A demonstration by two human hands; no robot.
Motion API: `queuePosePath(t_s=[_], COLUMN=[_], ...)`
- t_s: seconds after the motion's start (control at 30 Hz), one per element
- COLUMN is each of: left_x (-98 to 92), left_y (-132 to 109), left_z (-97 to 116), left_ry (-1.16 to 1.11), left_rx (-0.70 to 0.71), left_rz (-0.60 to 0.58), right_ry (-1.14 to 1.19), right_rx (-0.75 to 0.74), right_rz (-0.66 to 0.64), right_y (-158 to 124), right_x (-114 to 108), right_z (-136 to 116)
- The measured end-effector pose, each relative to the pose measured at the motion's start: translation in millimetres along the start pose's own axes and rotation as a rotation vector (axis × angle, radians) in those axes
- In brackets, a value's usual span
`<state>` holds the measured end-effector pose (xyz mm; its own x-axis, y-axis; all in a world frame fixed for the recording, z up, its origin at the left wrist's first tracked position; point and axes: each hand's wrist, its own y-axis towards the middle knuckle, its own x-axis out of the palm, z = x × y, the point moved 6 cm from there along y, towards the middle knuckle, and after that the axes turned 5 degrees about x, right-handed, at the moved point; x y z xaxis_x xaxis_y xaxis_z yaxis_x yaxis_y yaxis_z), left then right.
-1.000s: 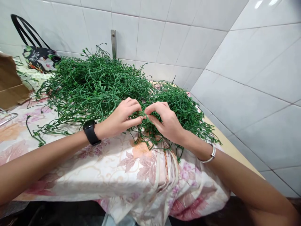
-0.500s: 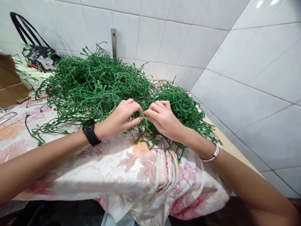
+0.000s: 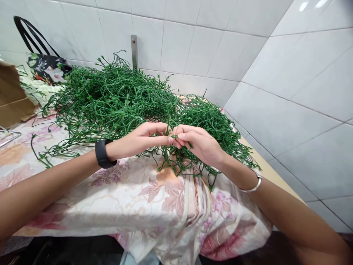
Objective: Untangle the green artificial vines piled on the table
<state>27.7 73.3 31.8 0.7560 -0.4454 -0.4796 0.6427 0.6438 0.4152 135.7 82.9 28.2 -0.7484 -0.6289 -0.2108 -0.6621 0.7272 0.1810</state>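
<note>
Between my two hands is a thin green artificial stem [image 3: 168, 117], pinched at the fingertips. My left hand [image 3: 149, 135], with a black watch on its wrist, grips it from the left, thumb and fingers closed. From the right, my right hand [image 3: 200, 141] pinches the same stem, its thumb laid over the fingers; a silver bangle circles that wrist. The fingertips of both hands almost meet and hide part of the stem. Behind them spreads a large tangled heap of green artificial stems [image 3: 107, 99], with a smaller heap [image 3: 209, 117] at the right.
A floral cloth [image 3: 110, 198] covers the table, whose pale wooden edge [image 3: 271, 171] shows at the right. At the left are a cardboard box [image 3: 15, 97] and a black floral bag [image 3: 48, 68]. White tiled walls [image 3: 179, 40] stand behind and right.
Both hands have turned, and the right thumb now lies on top. The stem between them now points upward above the left fingers. The heaps look the same.
</note>
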Motion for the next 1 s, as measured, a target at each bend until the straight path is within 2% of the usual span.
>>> queuePosePath(t_s=[0.17, 0.33, 0.47, 0.63, 1.0], left_x=[2.8, 5.0, 7.0, 7.3, 10.5], left_y=[-1, -1, 0, 0, -3], left_z=[0, 2, 2, -1, -3], left_ry=[-0.076, -0.159, -0.199, -0.265, -0.395], left_rx=[-0.068, -0.056, -0.068, -0.083, -0.125], left_rz=[-0.013, -0.039, -0.057, -0.038, -0.01], right_ry=[0.2, 0.277, 0.35, 0.451, 0.512], right_rx=[0.04, 0.063, 0.083, 0.096, 0.146], right_rz=[-0.006, -0.038, -0.012, -0.02, -0.058], right_y=[2, 2, 1, 0, 0], right_x=[6, 8, 8, 10, 12], right_z=[2, 8, 8, 8, 12])
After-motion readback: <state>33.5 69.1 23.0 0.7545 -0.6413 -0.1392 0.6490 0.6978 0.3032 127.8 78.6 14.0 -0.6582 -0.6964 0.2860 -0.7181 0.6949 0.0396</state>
